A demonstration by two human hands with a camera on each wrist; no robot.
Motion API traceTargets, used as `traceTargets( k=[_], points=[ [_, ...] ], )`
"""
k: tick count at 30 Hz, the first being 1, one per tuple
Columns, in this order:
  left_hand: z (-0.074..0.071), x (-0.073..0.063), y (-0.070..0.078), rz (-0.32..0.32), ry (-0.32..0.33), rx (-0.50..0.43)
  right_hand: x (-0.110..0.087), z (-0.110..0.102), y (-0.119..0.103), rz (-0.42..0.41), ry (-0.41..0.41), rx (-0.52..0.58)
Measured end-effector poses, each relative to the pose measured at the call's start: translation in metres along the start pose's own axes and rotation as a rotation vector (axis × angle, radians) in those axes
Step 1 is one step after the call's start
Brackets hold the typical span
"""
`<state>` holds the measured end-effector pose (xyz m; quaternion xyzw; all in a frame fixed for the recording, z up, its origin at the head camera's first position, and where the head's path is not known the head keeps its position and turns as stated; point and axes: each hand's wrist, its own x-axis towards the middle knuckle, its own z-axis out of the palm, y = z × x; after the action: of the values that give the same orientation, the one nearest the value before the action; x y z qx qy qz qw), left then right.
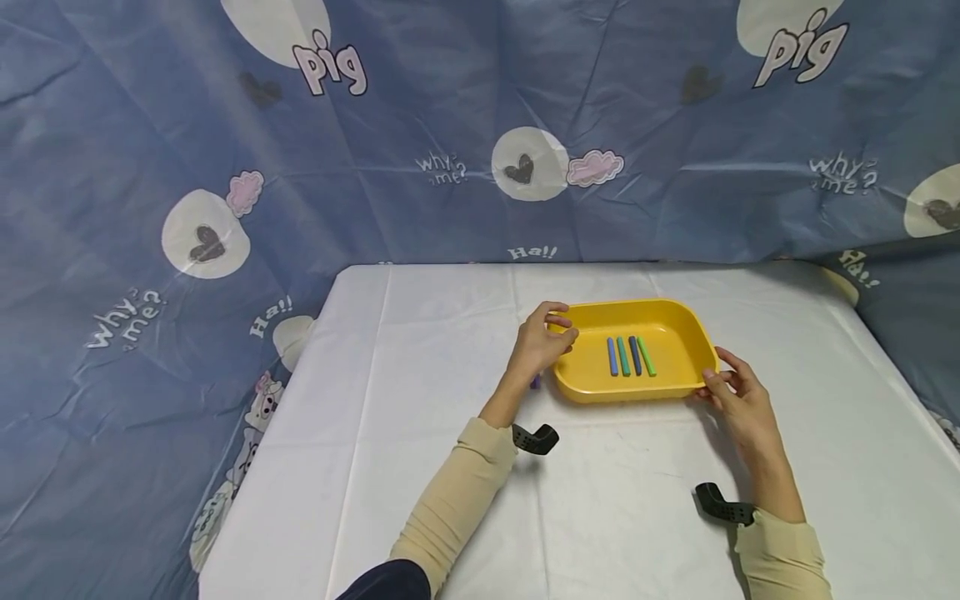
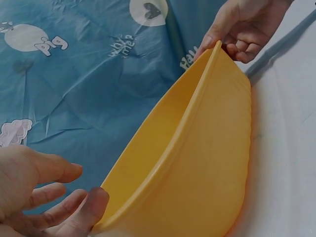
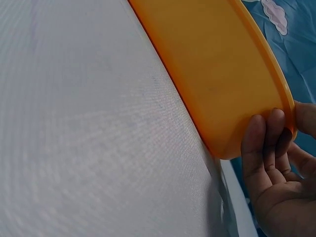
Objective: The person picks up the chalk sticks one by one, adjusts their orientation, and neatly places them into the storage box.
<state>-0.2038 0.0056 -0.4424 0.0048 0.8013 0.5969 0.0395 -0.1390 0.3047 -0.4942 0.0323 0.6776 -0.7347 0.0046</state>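
Observation:
A yellow tray (image 1: pixel 600 387) with raised sides rests on the white table. Inside it several short coloured sticks, like crayons (image 1: pixel 624 357), lie side by side in blue, teal, dark blue and green. My right hand (image 1: pixel 742 408) grips the tray's near right corner, thumb at the rim and fingers against the outer wall (image 3: pixel 222 74). At the left end, my left hand (image 1: pixel 542 340) is over the rim, its fingers loosely bent and apart; one digit touches or nearly touches the edge in the left wrist view. A purple piece (image 1: pixel 536 382) shows beside the tray, partly hidden by the left wrist.
White cloth (image 1: pixel 420 375) covers the table. Behind it and along the left hangs a blue printed curtain (image 1: pixel 450 100). A black wrist mount (image 1: pixel 536 439) sticks out from the left wrist, another (image 1: pixel 722 505) from the right.

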Motion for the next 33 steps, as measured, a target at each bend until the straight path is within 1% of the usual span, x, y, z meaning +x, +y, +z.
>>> traceTargets(
  k=[7, 15, 24, 27, 31, 33],
  points=[
    [-0.006, -0.002, -0.002, -0.010, -0.010, -0.004, -0.001, 0.000, 0.001, 0.003, 0.005, -0.006],
    [-0.012, -0.002, -0.004, -0.012, 0.003, -0.044, 0.001, 0.000, 0.002, -0.007, -0.017, 0.038],
    [-0.020, -0.001, -0.006, -0.006, -0.004, -0.037, 0.001, -0.002, 0.002, 0.008, 0.003, 0.035],
    [-0.025, 0.000, -0.008, -0.012, 0.009, -0.030, 0.000, -0.002, 0.003, 0.011, 0.006, 0.024],
    [-0.031, 0.002, -0.012, -0.013, 0.028, 0.010, 0.001, -0.002, 0.003, 0.013, 0.010, 0.009],
    [-0.034, 0.003, -0.013, -0.011, 0.036, 0.009, 0.002, -0.002, 0.002, 0.015, 0.012, 0.005]
  ],
)
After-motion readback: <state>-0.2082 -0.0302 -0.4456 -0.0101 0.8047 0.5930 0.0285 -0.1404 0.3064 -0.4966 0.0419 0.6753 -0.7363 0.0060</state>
